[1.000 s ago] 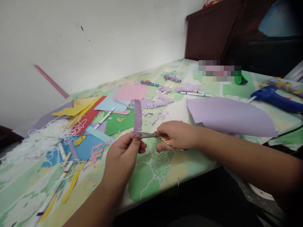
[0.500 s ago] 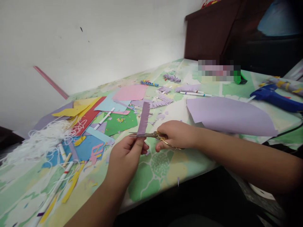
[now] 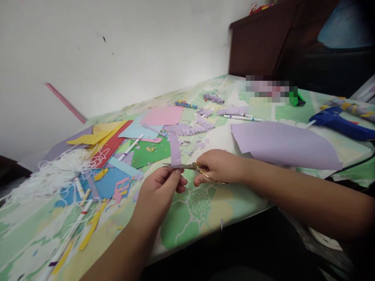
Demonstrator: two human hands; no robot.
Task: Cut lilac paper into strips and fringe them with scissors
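Observation:
My left hand (image 3: 162, 185) pinches the near end of a narrow purple paper strip (image 3: 175, 146), which points away from me and has small cuts along its right edge. Around the handles of a pair of scissors (image 3: 191, 166) my right hand (image 3: 215, 166) is closed. The blades lie across the strip just beyond my left thumb; the blade tips reach past its left edge. Past the strip, several fringed purple paper pieces (image 3: 199, 128) and small scraps rest on the patterned tablecloth (image 3: 202, 203).
At right are a large purple sheet (image 3: 284, 142) and a blue glue gun (image 3: 336, 121). Coloured papers (image 3: 152, 152), white string (image 3: 58, 171) and markers (image 3: 74, 220) spread at left. Farther back lie a decorated blue tube (image 3: 186, 104) and a purple fringed one (image 3: 213, 97).
The purple strip has tilted, its far end swinging left and its face looking lighter. Both hands and the scissors stay in nearly the same place; the view has shifted slightly.

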